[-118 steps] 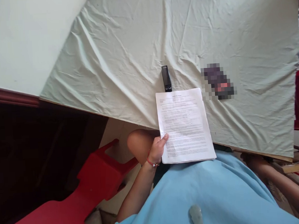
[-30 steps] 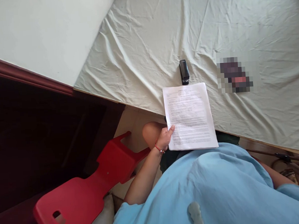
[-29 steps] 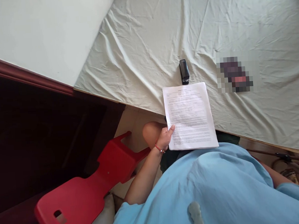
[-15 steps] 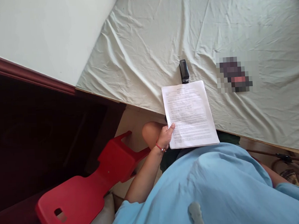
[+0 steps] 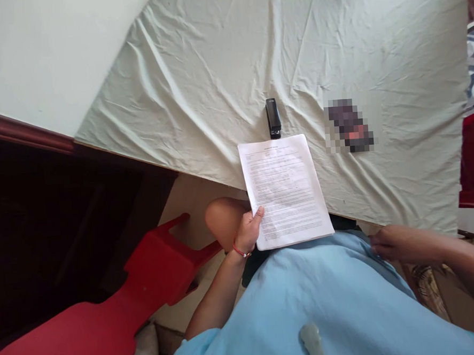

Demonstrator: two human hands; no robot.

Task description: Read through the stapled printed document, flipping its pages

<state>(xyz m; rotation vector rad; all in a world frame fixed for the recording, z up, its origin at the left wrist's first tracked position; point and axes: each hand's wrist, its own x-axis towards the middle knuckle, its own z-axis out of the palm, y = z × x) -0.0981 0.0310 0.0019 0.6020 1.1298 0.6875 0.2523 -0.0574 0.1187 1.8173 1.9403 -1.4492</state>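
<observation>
A stack of printed paper sheets point(image 5: 288, 190) lies partly over the table's front edge, its near end by my blue shirt. My left hand point(image 5: 250, 227) grips the stack at its lower left side, thumb on top and fingers hidden beneath. Just beyond the top of the sheets stands a black stapler point(image 5: 274, 118). My right hand point(image 5: 389, 245) is to the right of the sheets, against the side of the shirt. Its fingers are curled and slightly blurred, and whatever they hold, if anything, is hidden.
A pale, wrinkled cloth point(image 5: 200, 94) covers the table. Right of the stapler lies a dark, pixelated object point(image 5: 349, 125). A red plastic chair point(image 5: 89, 331) is at my lower left, beside dark wooden panelling point(image 5: 63, 220). A white wall point(image 5: 45, 55) borders the table's left side.
My right hand has come into view at the right, beside my shirt. The camera view has shifted somewhat to the right. My left hand still grips the paper sheets.
</observation>
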